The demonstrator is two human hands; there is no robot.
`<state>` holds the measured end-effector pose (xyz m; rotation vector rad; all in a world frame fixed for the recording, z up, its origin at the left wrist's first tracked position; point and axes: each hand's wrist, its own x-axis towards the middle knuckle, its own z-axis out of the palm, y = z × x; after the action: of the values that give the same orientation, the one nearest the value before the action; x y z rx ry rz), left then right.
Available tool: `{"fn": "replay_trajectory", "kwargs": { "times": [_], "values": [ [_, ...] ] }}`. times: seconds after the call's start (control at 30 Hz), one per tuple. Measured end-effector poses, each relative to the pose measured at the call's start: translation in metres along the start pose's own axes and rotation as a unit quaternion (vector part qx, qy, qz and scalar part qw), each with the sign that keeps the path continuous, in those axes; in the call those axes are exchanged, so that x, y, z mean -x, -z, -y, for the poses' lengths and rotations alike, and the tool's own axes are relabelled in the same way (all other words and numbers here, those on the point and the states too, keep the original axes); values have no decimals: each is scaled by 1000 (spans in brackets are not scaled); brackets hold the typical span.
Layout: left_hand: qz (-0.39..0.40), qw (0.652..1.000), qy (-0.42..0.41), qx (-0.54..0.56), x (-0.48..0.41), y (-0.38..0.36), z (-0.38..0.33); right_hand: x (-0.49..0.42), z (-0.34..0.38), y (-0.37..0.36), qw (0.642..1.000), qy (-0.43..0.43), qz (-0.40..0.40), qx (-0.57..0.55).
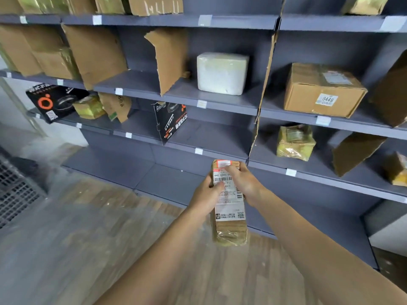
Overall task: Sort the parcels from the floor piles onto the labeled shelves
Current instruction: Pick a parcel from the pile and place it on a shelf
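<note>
Grey steel shelves (220,107) fill the wall ahead of me, each front lip carrying small white label tags (201,103). A white foam box (222,72) sits in the middle bay. To its right is a brown carton (321,90) with a sticker reading 0448. One tier lower, a small bundle wrapped in yellowish tape (295,142) rests on the right. At far left, a black box with an orange ring (55,102) overhangs its shelf edge. Ragged cardboard dividers (169,60) stand upright between bays, and a tall torn cardboard strip (264,84) runs down the joint between the two shelf units.

I hold the parcel (229,208) in front of me, over the floor and just short of the lowest shelves. It is a long, narrow cardboard pack bound in clear tape, with a white shipping label, barcode up, covering most of its top face. A red-edged sticker sits at its far end. My left hand (207,194) grips its left edge, thumb pressed on the label. My right hand (244,181) clasps the far right side, thumb laid across the top.

The bottom shelf (154,172) lies bare just beyond the parcel. The bay to the right of the black printed divider (170,122) also shows open surface. Wood-look floor (110,238) spreads on the near left, edged by a metal grille (15,190).
</note>
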<state>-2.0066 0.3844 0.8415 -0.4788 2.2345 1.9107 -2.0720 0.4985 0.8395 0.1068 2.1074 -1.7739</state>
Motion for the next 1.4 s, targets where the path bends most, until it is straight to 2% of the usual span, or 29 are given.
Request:
{"fn": "replay_trajectory", "kwargs": {
  "times": [0.27,0.53,0.7,0.8,0.9,1.03,1.2,1.4],
  "values": [
    [-51,998,18,6,-64,91,4,-68,33,-90,999,-3,26,21],
    [-101,994,20,18,-121,241,19,-132,70,-231,996,-1,37,77],
    [-82,996,25,-5,-166,349,34,-176,87,-336,995,5,27,94],
    [-80,996,26,-33,-193,403,42,-199,94,-385,997,-28,34,69],
    [-70,997,30,-6,-212,445,45,-222,98,-421,996,-41,28,71],
    [-53,995,70,52,-237,481,56,-257,99,-457,993,-66,-20,95],
    [-34,997,61,23,-285,509,68,-308,105,-485,984,-61,-75,149],
    [11,999,32,-1,-358,525,64,-375,110,-494,984,-71,-120,109]
  ]
}}
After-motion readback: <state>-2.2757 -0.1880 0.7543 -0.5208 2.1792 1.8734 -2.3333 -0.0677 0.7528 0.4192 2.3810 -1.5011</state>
